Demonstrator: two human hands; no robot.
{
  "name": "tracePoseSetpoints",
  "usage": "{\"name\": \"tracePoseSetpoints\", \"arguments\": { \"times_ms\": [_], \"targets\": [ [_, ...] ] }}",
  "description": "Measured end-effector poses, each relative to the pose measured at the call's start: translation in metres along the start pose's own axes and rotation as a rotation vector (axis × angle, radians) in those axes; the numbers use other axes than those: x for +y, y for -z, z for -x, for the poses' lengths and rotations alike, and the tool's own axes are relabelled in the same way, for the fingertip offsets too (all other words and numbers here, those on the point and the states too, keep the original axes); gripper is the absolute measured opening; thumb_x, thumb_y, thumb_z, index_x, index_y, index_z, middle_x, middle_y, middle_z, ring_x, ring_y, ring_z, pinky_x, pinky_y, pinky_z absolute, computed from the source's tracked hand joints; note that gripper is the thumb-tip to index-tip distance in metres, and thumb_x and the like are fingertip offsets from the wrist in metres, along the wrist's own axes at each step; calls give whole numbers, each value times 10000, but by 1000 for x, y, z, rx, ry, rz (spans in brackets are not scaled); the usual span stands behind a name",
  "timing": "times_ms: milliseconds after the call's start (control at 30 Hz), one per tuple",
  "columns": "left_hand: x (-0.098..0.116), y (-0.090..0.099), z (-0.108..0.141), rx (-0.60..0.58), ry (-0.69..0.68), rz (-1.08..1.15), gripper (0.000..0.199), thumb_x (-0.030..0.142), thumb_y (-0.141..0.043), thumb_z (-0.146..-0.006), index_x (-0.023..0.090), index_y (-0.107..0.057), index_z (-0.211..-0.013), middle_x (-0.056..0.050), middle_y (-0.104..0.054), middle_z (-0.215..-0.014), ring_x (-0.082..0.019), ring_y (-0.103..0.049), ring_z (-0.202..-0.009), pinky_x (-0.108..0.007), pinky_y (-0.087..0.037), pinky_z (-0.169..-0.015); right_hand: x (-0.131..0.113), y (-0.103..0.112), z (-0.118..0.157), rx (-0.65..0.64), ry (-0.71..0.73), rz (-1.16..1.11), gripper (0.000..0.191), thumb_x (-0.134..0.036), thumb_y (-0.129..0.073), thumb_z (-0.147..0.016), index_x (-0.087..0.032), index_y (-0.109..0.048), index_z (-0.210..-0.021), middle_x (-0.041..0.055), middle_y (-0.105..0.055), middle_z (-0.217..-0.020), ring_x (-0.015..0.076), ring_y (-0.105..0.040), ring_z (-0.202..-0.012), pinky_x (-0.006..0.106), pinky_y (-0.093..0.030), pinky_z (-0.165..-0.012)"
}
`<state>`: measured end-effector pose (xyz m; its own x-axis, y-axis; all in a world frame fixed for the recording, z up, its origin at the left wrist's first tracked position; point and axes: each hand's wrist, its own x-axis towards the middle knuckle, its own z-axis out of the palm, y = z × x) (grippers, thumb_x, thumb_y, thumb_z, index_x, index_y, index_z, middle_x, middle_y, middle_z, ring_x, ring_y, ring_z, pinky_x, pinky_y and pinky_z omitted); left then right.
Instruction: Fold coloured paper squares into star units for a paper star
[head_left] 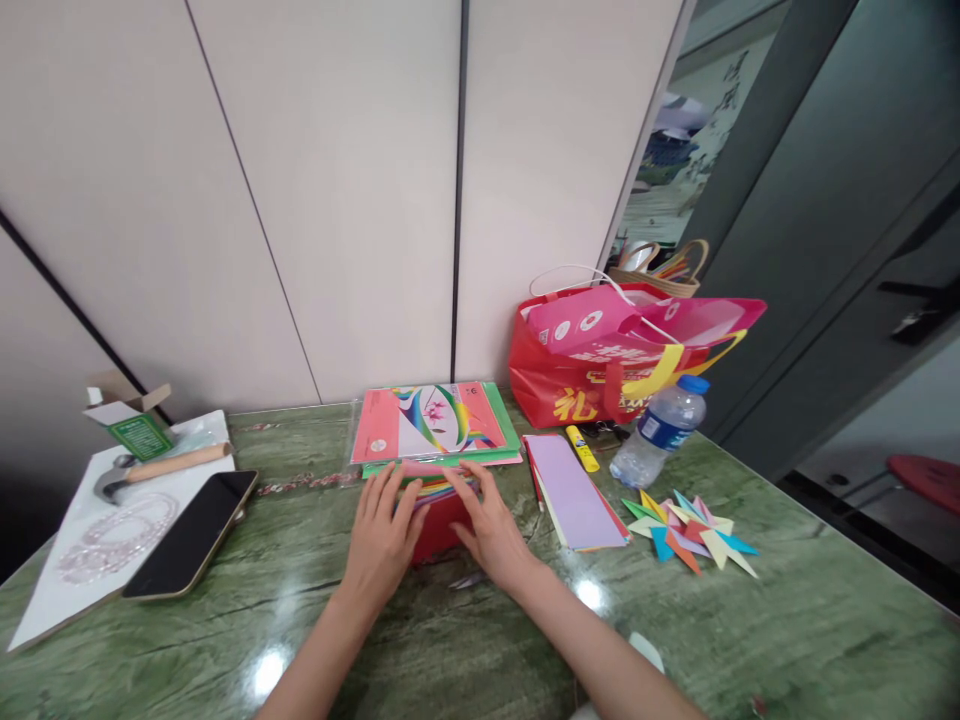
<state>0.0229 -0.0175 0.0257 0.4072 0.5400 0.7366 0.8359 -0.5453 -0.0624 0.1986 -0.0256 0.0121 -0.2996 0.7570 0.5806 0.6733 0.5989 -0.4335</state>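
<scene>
While the left hand [385, 527] and right hand [491, 522] held a red-fronted stack of coloured sheets [436, 530] between half-curled fingers, midway along the green surface [420, 660], I read yellow "礼" on the red bag [541, 372] at rear right.

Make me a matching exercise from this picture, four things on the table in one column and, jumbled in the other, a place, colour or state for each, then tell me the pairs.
Things:
1. Coloured paper stack
2. Claw hammer
3. Smartphone
4. Plastic water bottle

Descriptions:
A. Blue cap, in front of the red bag
B. Dark screen facing up
C. Held between the left hand and the right hand
D. Wooden handle, lying near the green box

Pairs: 1-C, 2-D, 3-B, 4-A
</scene>
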Motion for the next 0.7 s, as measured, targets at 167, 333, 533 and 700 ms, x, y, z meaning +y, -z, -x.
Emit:
{"name": "tracePoseSetpoints", "arguments": {
  "times_ms": [167,333,533,700],
  "targets": [
    [1,0,0,1,-59,-38,303,216,-499,-817,145,-548,-1107,-170,-567,-1169,-289,-437,-1177,-451,-396,-931,-1,-1,1,-39,18,43,781,31,-538,-651,-274,-299,-1329,122,-258,-1340,270,-314,-1239,450,-395,-948],
    [-10,2,3,112,-74,-51,302,205,-566,-779,165,-556,-1078,-149,-609,-1104,-286,-472,-1143,-450,-422,-907,4,-3,3,6,6,-15,671,-15,-529,-700,-228,-332,-1305,132,-277,-1323,254,-310,-1242,441,-399,-950],
    [-6,6,1,88,-160,83,300,156,-543,-791,180,-547,-1090,-133,-599,-1119,-258,-485,-1135,-450,-426,-920,6,-2,2,29,12,-83,629,-27,-535,-709,-217,-361,-1282,124,-292,-1297,225,-378,-1190,385,-412,-946],
    [-11,0,7,182,-102,169,230,137,-567,-775,171,-572,-1003,-106,-634,-966,-247,-555,-1027,-407,-492,-842,9,-2,2,-10,31,-106,608,-20,-502,-733,-273,-383,-1272,102,-320,-1266,224,-416,-1140,385,-434,-910]
  ]
}}
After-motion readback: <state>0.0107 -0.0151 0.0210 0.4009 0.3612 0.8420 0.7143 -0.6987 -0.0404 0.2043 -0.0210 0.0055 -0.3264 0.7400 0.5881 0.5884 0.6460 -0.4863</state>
